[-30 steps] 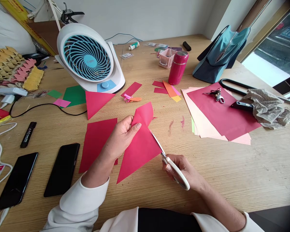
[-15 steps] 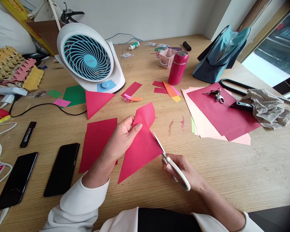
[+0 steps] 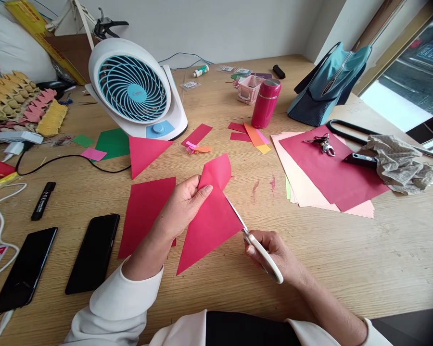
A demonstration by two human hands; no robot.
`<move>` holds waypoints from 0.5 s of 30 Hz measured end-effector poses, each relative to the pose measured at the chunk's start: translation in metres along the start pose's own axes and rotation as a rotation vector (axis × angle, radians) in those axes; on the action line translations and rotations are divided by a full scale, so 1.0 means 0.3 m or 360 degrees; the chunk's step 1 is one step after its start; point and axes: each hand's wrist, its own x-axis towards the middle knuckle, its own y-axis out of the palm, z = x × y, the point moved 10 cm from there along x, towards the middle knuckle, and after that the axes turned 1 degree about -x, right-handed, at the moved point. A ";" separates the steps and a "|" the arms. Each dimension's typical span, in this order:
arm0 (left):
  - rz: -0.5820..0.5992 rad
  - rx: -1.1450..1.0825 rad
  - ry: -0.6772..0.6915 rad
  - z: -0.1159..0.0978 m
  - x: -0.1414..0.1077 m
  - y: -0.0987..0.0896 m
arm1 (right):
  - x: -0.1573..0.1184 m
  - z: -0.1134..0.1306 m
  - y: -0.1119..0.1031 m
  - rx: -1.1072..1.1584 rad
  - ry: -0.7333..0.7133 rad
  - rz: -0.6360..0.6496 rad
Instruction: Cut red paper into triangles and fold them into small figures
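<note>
My left hand point(image 3: 185, 204) pinches a sheet of red paper point(image 3: 212, 233) between thumb and fingers, above the table. The paper's upper part is bent up and curls to the right. My right hand point(image 3: 270, 252) grips white-handled scissors point(image 3: 265, 254), fingers partly hidden behind the handle. The scissor blades lie along the right edge of the paper, pointing up and left, and look nearly closed. Under my left forearm lies another red sheet point(image 3: 147, 211). Beyond it is a red paper triangle point(image 3: 146, 153). A folded bundle of pink and orange paper strips point(image 3: 198, 148) sits past the held paper.
A white and blue fan point(image 3: 133, 91) stands at the back left. Behind the held paper are a magenta flask point(image 3: 266, 103) and paper strips point(image 3: 254, 137). Stacked sheets point(image 3: 324, 173) with keys point(image 3: 325, 144) lie right. Two phones point(image 3: 93, 254) and a marker point(image 3: 43, 201) are left.
The scissor blades have closed further along the paper's right edge. My left hand and the paper have hardly moved. The whole view has shifted very slightly.
</note>
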 end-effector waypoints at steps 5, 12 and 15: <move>-0.0002 -0.0010 -0.0067 0.022 0.001 -0.005 | 0.003 -0.005 0.003 0.0027 0.0014 0.0010; -0.0040 0.0080 -0.0096 0.021 -0.006 -0.004 | 0.004 -0.002 0.003 -0.0021 0.0012 0.0009; -0.0006 0.0124 -0.0084 0.020 -0.007 0.005 | 0.005 0.005 0.002 -0.0036 0.0012 0.0002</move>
